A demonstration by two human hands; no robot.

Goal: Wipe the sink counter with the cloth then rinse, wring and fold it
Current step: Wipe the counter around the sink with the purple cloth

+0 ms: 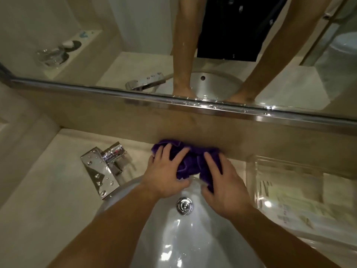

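Eyes on the purple cloth (191, 161): bunched up on the far strip of the sink counter (48, 180), pushed right against the backsplash (251, 136), one fold spilling over the far rim of the basin (173, 235). Pressing down on its left half with the left hand (166, 175), fingers spread and nearly straight, thumb along the near edge. Same story on the right half with the right hand (226, 182), fingers laid flat across the folds, thumb down by the hanging fold. No clutching, no fist on either side: just two flat palms bearing on the fabric.

Looks like the wiping step, working the narrow ledge behind the basin. No stream to be seen from the chrome tap (108, 163) off to the left, beaded with drops. Drain plug (184, 205) just on the near side of the hands. Clear plastic tray (289, 190) with papers to the right, near the cloth. Above it all, the mirror (135, 45), doubling both forearms.

Next call, by the look of it: sweep sideways along the ledge with even pressure, minding the tray on the right and the tap on the left. Probably worth regathering that hanging fold first, or risk dragging it through the wet basin. Rinsing, wringing and folding all yet to come, judging by the crumpled heap.
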